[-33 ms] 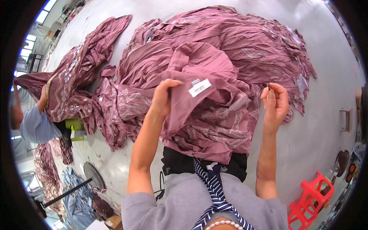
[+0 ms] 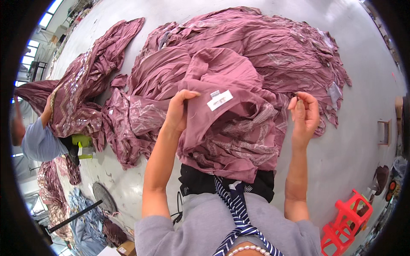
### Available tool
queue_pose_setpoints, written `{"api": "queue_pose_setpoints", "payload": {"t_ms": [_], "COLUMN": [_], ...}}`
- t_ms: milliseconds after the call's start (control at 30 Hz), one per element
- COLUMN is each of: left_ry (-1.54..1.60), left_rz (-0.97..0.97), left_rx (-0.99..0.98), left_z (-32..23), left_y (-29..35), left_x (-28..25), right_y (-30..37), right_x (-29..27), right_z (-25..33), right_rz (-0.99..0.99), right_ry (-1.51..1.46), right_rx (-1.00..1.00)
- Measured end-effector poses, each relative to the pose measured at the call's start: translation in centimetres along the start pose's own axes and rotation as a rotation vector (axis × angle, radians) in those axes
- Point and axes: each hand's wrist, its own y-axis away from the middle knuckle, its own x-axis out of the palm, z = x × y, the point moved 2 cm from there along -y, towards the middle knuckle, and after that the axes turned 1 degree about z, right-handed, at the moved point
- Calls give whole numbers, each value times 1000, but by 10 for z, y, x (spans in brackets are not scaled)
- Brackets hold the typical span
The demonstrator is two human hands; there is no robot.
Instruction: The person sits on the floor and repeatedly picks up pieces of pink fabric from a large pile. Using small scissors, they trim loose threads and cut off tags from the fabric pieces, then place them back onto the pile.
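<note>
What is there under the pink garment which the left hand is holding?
Black cloth shows from under the pink garment; whatever else lies under it is covered and cannot be seen.

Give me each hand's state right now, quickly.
Left hand: closed, holding the mauve garment.
Right hand: curled; what its grip holds, if anything, is too small to tell.
</note>
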Motion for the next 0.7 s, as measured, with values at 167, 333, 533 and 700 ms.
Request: {"api": "queue_pose_setpoints", "payload": {"t_ms": [167, 333, 533, 700], "left_ry": [-41, -100, -885, -1199], "left_rz": [-78, 167, 318, 454], "left_rx": [99, 257, 403, 317], "left_z": [0, -6, -12, 32], "left_y": [11, 38, 36, 7], "left_x": [-6, 48, 62, -25], "right_y": [-3, -6, -15, 17], "right_x": [26, 40, 62, 88], "right_z": [9, -27, 21, 53], "right_rz": [261, 476, 410, 678], "right_ry": [162, 537, 180, 278], "right_rx": [22, -175, -30, -454]}}
